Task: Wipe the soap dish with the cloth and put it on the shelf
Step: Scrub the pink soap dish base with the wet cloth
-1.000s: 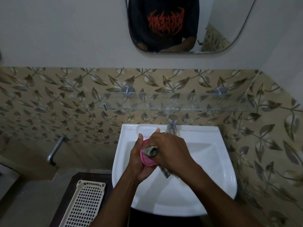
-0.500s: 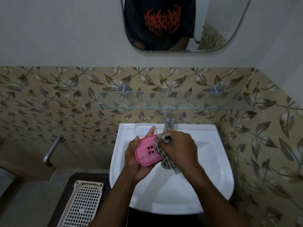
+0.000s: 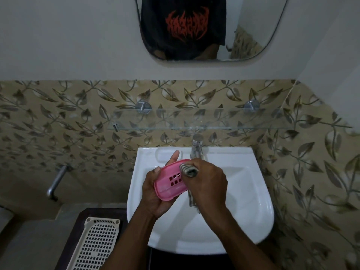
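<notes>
A pink soap dish [image 3: 169, 183] with small drain holes is held over the white sink [image 3: 251, 193]. My left hand [image 3: 153, 193] cups it from below and behind, its open side facing me. My right hand [image 3: 206, 184] is closed on a striped cloth [image 3: 189, 170] and presses it against the dish's right end; the rest of the cloth hangs down under that hand. A glass shelf [image 3: 194, 121] is fixed to the tiled wall above the sink, on two round metal mounts.
A metal tap [image 3: 197, 146] stands at the sink's back edge, just behind my hands. A cream perforated plastic tray [image 3: 95, 244] lies on a dark surface at lower left. A metal pipe [image 3: 56, 180] juts from the left wall. A mirror [image 3: 206, 28] hangs above.
The dish has turned from edge-on to showing its open inside. My right hand with the cloth has slid to the dish's right end.
</notes>
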The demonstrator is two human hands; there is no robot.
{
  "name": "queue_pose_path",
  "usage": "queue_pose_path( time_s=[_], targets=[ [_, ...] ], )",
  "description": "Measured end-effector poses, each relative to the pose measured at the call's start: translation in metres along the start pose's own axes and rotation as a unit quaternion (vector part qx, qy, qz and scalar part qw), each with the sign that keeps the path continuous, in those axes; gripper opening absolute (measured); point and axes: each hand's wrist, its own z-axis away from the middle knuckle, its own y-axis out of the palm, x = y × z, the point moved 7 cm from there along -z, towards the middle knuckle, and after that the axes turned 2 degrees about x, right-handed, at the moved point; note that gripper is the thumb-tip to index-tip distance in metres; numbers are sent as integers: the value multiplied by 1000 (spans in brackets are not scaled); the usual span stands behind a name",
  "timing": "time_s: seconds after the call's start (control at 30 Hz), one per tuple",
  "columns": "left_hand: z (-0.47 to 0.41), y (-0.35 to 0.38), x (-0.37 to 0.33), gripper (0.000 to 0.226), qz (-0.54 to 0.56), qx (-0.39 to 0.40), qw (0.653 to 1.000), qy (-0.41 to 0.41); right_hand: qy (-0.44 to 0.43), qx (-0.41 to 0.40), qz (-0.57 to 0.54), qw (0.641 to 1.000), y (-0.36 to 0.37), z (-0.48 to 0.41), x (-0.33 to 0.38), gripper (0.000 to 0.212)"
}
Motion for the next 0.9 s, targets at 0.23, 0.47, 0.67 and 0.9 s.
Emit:
queue_pose_path(
  time_s=[0.23, 0.47, 0.67, 0.9],
  targets=[
    [-1, 4, 3, 89, -13, -2, 1000, 2, 47, -44, -2, 998, -4, -7, -18, 21],
    [-2, 6, 2, 91, -1, -6, 1000, 1, 38, -39, -24, 998, -3, -10, -16, 18],
    [1, 4, 2, 91, 1, 8, 1000, 3, 17, -43, -27, 999, -2, -8, -14, 16],
    [-5, 7, 2, 92, 1, -15, 1000, 9, -20, -39, -48, 998, 0, -1, -4, 21]
  ],
)
